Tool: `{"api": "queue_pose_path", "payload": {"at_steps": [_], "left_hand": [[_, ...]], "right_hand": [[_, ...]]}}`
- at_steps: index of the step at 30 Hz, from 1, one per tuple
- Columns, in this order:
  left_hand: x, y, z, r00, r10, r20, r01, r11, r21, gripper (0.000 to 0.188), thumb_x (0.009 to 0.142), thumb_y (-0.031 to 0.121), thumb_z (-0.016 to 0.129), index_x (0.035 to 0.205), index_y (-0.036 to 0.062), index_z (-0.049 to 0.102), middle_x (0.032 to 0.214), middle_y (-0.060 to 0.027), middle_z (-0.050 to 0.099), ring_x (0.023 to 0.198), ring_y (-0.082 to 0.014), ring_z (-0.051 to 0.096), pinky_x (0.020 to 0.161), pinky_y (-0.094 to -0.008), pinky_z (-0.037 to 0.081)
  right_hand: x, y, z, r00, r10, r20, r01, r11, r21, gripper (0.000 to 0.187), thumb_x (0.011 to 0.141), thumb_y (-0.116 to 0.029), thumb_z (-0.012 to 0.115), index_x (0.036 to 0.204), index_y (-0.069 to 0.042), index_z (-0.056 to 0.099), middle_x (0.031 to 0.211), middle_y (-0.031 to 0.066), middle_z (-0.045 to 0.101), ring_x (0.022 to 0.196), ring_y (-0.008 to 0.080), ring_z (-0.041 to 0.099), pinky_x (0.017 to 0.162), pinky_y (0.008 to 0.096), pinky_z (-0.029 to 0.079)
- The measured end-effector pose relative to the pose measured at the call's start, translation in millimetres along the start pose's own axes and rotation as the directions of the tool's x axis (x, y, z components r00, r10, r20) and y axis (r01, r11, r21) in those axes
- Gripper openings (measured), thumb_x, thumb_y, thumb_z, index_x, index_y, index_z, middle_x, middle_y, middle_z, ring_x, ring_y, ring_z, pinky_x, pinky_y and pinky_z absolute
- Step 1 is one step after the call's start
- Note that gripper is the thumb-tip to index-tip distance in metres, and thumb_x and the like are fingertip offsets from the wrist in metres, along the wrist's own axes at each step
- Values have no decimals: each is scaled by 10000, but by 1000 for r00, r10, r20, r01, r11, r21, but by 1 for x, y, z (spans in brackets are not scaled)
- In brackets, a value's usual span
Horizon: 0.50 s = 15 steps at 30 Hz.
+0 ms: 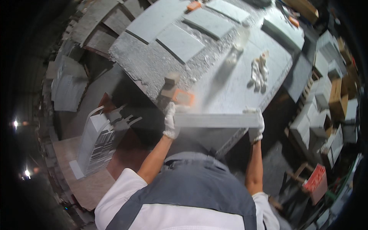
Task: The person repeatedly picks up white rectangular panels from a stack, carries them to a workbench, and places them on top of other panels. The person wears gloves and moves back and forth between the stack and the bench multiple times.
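Observation:
At the table's near edge, both my hands grip a stack of thin pale stone tiles (pixel 216 120), edge side toward me. My left hand (pixel 171 122), in a white work glove, is closed round its left end. Around the right end my right hand (pixel 256 124), gloved the same, is closed too. Just beyond my left hand lie an orange-framed block (pixel 184 98) and a brown block (pixel 172 78). A crumpled pair of white gloves (pixel 259 73) and a clear bottle (pixel 241 38) are farther off on the table (pixel 220 86).
Pale slabs (pixel 181 43) lie over the table's gritty, rubble-strewn left part. A thicker slab stack (pixel 283 33) sits at the far right. To my left, a rack-like pile of strips (pixel 97 142) stands on a board. Cardboard boxes (pixel 338 99) and a red-topped stool (pixel 316 183) are at right.

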<state>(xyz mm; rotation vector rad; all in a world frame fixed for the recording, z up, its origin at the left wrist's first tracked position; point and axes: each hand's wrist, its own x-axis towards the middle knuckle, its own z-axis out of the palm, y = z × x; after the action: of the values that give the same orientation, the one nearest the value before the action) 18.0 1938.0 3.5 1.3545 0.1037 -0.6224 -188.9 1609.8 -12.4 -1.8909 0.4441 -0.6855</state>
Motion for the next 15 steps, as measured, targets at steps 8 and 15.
{"api": "queue_pose_path", "payload": {"at_steps": [8,15], "left_hand": [[-34,48,35,973,191,130,-180,980,-88,561,1118,392,316,1451,-31,478,1477,-156,529,1399,-272,466,1207,-401,302],[-34,47,36,951,232,203,-239,971,10,628,1110,465,275,1547,22,363,1580,-162,404,1467,-278,377,1242,-419,240]], "right_hand": [[9,5,1,881,423,212,-446,593,670,575,1083,-356,385,1428,95,476,1419,241,562,1345,328,527,1150,439,372],[14,15,9,880,375,292,-466,553,691,613,1090,-406,360,1449,80,460,1464,204,539,1397,311,474,1183,432,330]]}}
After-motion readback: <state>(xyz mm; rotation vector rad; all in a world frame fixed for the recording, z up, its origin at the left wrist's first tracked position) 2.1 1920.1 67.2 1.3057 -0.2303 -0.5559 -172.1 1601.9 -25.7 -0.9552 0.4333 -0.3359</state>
